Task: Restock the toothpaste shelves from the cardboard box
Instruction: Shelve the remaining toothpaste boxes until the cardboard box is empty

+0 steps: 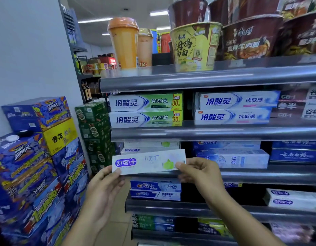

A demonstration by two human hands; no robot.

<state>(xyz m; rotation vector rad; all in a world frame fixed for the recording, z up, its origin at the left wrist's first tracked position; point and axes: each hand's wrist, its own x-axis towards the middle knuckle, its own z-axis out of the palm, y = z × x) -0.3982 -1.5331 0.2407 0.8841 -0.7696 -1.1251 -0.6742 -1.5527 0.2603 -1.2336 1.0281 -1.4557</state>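
Observation:
I hold a white toothpaste box [148,161] with a purple logo and a green leaf level in front of the shelf unit. My left hand [104,185] pinches its left end; my right hand [198,172] pinches its right end. Just behind it, on the third shelf [260,175], lie two matching white boxes [150,148]. The cardboard box is out of view.
Other toothpaste boxes fill the grey shelves: green-white ones [145,110], blue-white ones [233,108], Crest boxes [155,190]. Cup noodles [195,45] and drink cups [124,41] stand on top. Stacked beer cartons [34,166] and green cases [96,132] rise at the left.

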